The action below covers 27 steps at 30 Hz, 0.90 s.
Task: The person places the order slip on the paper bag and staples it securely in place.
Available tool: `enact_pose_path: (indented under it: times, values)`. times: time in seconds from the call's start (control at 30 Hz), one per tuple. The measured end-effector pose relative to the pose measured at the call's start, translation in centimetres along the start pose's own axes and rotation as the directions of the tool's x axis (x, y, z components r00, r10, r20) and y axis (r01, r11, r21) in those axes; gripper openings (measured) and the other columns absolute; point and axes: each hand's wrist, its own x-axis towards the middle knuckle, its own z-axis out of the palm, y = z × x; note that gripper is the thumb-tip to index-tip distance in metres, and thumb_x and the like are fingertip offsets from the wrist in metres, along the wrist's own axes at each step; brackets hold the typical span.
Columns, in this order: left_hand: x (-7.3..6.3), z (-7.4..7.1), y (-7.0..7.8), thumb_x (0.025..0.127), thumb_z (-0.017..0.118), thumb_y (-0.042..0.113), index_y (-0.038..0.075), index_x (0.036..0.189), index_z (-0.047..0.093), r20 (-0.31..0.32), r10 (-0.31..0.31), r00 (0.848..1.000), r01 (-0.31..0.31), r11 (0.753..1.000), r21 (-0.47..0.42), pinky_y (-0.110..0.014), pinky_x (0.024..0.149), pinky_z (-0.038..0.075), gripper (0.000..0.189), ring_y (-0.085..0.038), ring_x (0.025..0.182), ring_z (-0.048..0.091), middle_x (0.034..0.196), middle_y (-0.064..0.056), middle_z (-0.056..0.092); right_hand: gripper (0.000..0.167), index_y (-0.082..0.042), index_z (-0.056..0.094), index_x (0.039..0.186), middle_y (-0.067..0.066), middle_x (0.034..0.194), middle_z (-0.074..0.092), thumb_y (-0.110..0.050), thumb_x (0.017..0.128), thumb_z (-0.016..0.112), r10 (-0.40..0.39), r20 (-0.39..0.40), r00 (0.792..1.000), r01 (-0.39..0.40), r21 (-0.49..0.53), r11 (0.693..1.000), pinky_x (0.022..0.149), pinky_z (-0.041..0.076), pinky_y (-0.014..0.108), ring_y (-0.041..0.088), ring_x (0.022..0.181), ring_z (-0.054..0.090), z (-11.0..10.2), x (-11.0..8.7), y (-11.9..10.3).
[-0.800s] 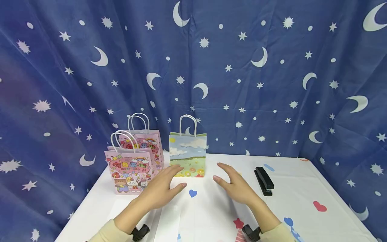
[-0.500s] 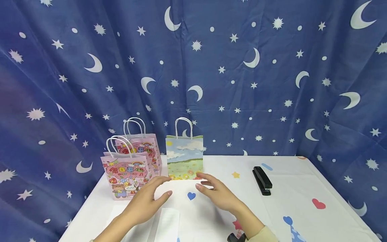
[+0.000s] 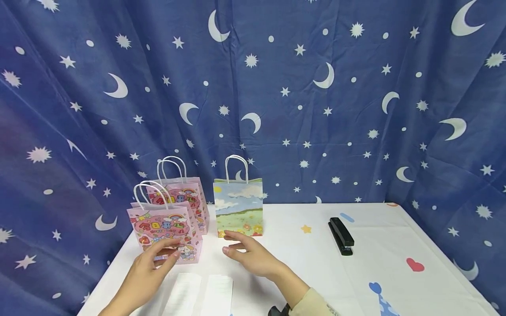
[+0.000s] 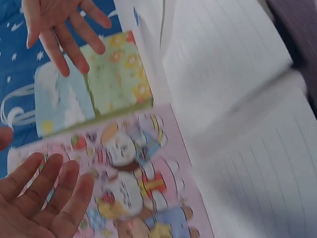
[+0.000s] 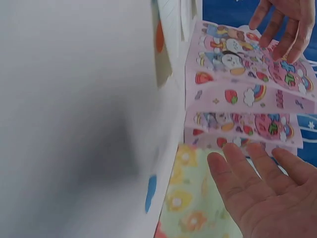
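My left hand hovers before the nearer pink cartoon gift bag, fingers loosely bent and holding nothing. Behind that bag stands a second pink gift bag, partly covered by it. My right hand hangs low in front of a gift bag with a meadow picture, its fingers relaxed and nothing in them. All the bags stand upright with white handles up. In the left wrist view, the left hand's spread fingers overlap the pink bag. The right wrist view has the right palm over the meadow bag's flowers.
White lined paper lies on the table near its front edge, with a second white strip beside it. A black stapler rests on the white printed tablecloth to the right. A blue star-and-moon curtain hangs behind.
Both hands have moved left and a little down, the left hand coming in front of the nearer pink bag. The head view has shifted slightly. Bags and stapler stay in place.
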Motion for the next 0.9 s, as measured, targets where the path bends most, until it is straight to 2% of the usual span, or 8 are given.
enact_pose_path:
  times: [0.13, 0.23, 0.37, 0.5, 0.57, 0.63, 0.73, 0.9]
  values:
    - [-0.1, -1.6, -1.3, 0.103, 0.067, 0.029, 0.017, 0.125, 0.070, -0.071, -0.044, 0.997, 0.046, 0.999, 0.021, -0.020, 0.077, 0.058, 0.026, 0.012, 0.099, 0.060, 0.121, -0.003, 0.074, 0.056, -0.021, 0.048, 0.154, -0.001, 0.151, 0.057, -0.038, 0.103, 0.064, -0.003, 0.016, 1.000, 0.003, -0.001, 1.000, 0.106, 0.051, 0.048, 0.026, 0.134, 0.059, 1.0, 1.0, -0.3]
    - [0.1, -2.8, -2.5, 0.103, 0.066, 0.030, 0.014, 0.122, 0.072, -0.126, -0.086, 0.988, 0.091, 0.995, 0.036, -0.017, 0.072, 0.055, 0.025, 0.017, 0.093, 0.058, 0.116, -0.007, 0.076, 0.055, -0.025, 0.049, 0.154, -0.004, 0.150, 0.058, -0.035, 0.102, 0.066, 0.003, 0.025, 1.000, -0.002, -0.012, 1.000, 0.106, 0.051, 0.048, 0.026, 0.134, 0.059, 1.6, 1.6, -0.6]
    - [0.5, -4.0, -4.1, 0.104, 0.064, 0.030, 0.010, 0.120, 0.071, -0.197, -0.167, 0.966, 0.180, 0.983, 0.047, -0.018, 0.066, 0.051, 0.026, 0.020, 0.082, 0.056, 0.115, -0.015, 0.076, 0.056, -0.028, 0.047, 0.155, -0.003, 0.152, 0.056, -0.032, 0.102, 0.066, -0.001, 0.057, 0.998, 0.001, -0.010, 1.000, 0.108, 0.050, 0.048, 0.031, 0.137, 0.057, 2.4, 2.3, -0.9]
    - [0.8, -4.5, -5.3, 0.104, 0.061, 0.031, 0.006, 0.127, 0.064, -0.212, -0.264, 0.941, 0.281, 0.958, 0.054, -0.018, 0.065, 0.049, 0.034, 0.019, 0.078, 0.054, 0.122, -0.021, 0.072, 0.059, -0.029, 0.044, 0.157, 0.001, 0.154, 0.053, -0.028, 0.102, 0.066, -0.001, 0.085, 0.996, 0.002, -0.011, 1.000, 0.107, 0.051, 0.046, 0.032, 0.138, 0.055, 3.2, 3.0, -1.2]
    - [1.0, -4.7, -5.8, 0.103, 0.062, 0.030, 0.002, 0.133, 0.059, -0.201, -0.284, 0.938, 0.302, 0.951, 0.063, -0.017, 0.067, 0.047, 0.041, 0.008, 0.085, 0.065, 0.128, -0.023, 0.069, 0.062, -0.029, 0.043, 0.158, 0.001, 0.156, 0.052, -0.026, 0.101, 0.067, -0.001, 0.093, 0.996, 0.003, -0.017, 1.000, 0.107, 0.051, 0.044, 0.031, 0.139, 0.055, 3.6, 3.3, -1.4]
    - [1.1, -4.7, -6.2, 0.103, 0.062, 0.031, 0.000, 0.141, 0.053, -0.180, -0.288, 0.941, 0.307, 0.948, 0.084, -0.018, 0.071, 0.045, 0.050, -0.012, 0.098, 0.073, 0.134, -0.025, 0.064, 0.064, -0.027, 0.040, 0.159, 0.003, 0.158, 0.050, -0.025, 0.102, 0.067, -0.004, 0.106, 0.994, 0.007, -0.025, 1.000, 0.108, 0.051, 0.044, 0.030, 0.140, 0.054, 3.9, 3.7, -1.5]
    - [1.4, -4.8, -6.6, 0.104, 0.061, 0.032, -0.004, 0.150, 0.041, -0.123, -0.284, 0.951, 0.296, 0.950, 0.100, -0.024, 0.078, 0.047, 0.062, -0.043, 0.120, 0.067, 0.143, -0.028, 0.057, 0.066, -0.025, 0.037, 0.161, 0.004, 0.161, 0.047, -0.023, 0.102, 0.066, -0.011, 0.127, 0.992, 0.016, -0.035, 0.999, 0.109, 0.051, 0.042, 0.029, 0.141, 0.054, 4.4, 4.1, -1.8]
    - [1.6, -4.9, -6.8, 0.105, 0.058, 0.034, -0.003, 0.156, 0.035, -0.050, -0.273, 0.961, 0.277, 0.954, 0.110, -0.032, 0.082, 0.052, 0.067, -0.046, 0.126, 0.063, 0.150, -0.028, 0.052, 0.069, -0.025, 0.035, 0.162, 0.005, 0.163, 0.043, -0.019, 0.101, 0.066, -0.020, 0.152, 0.988, 0.025, -0.028, 0.999, 0.108, 0.052, 0.037, 0.031, 0.143, 0.052, 4.9, 4.4, -2.1]
